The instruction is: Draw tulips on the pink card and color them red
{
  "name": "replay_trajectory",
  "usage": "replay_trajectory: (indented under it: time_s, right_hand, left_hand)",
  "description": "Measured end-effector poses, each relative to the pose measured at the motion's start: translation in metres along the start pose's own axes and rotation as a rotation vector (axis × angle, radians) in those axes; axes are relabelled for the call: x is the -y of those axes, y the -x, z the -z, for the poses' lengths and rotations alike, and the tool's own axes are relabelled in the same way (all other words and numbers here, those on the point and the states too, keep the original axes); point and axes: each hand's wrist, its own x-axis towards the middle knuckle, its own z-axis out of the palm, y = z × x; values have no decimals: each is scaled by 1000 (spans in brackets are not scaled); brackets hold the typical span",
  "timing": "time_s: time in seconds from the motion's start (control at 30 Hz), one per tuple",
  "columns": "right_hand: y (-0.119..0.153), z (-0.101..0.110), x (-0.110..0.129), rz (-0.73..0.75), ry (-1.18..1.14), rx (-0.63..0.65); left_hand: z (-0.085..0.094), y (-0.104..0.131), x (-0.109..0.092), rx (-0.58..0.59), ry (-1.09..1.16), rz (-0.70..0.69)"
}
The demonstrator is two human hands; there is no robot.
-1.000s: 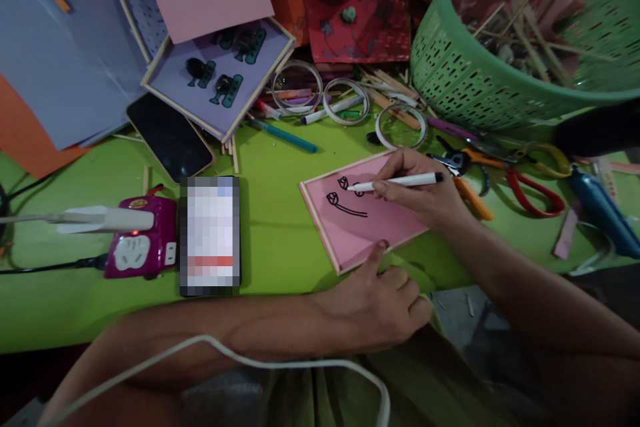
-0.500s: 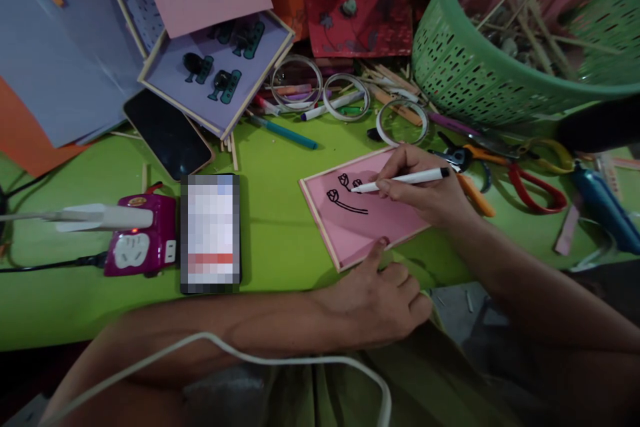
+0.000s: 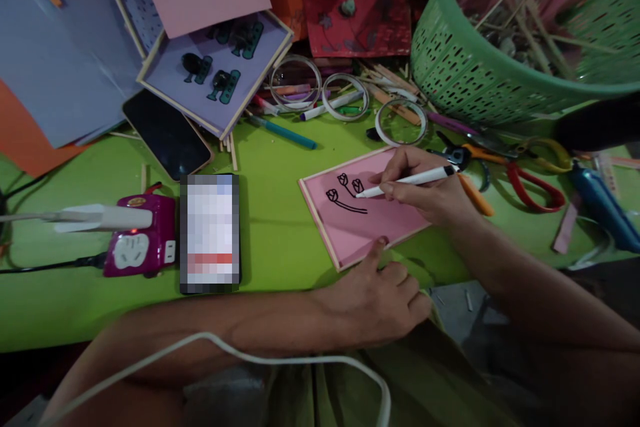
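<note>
1. A person's right hand (image 3: 430,201) pinches a white marker (image 3: 420,178) between thumb and fingers, its black end pointing up and to the right.
2. The marker's tip is at a pink panel (image 3: 357,232) edged with pale wooden strips, lying flat on a bright green table (image 3: 277,240), right of centre and in front of the person. Whether the tip touches the surface, I cannot tell.
3. On the panel are three flower buds in black line; a long, curved double stem runs from the leftmost.
4. The left hand (image 3: 385,300) rests its outstretched thumb on the panel's near edge. Its other fingers curl loosely; I cannot tell whether any press from below.
5. Just beyond the panel lies a tape roll (image 3: 379,123); red-handled scissors (image 3: 557,201) lie to the right of the right hand.
6. Farther back at right stands a green basket (image 3: 493,83) holding thin sticks.
7. To the left, a phone (image 3: 210,230) with a blurred screen lies beside a magenta power strip (image 3: 160,223).
</note>
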Motion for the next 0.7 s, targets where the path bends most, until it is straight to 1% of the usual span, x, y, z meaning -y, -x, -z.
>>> replay_trajectory:
  time_s: [0.17, 0.33, 0.5, 0.6, 0.7]
  right_hand:
    - [1, 1, -1, 21, -15, 9]
    - [1, 1, 1, 12, -16, 12]
    - [2, 1, 0, 17, -10, 3]
    - [3, 2, 2, 23, -6, 14]
    - [4, 2, 6, -3, 13, 26]
  left_hand:
    - [3, 0, 0, 26, 10, 4]
    - [3, -1, 1, 38, 18, -2]
    - [1, -2, 2, 15, 19, -5]
    - [3, -1, 2, -2, 12, 9]
    - [5, 0, 2, -32, 6, 16]
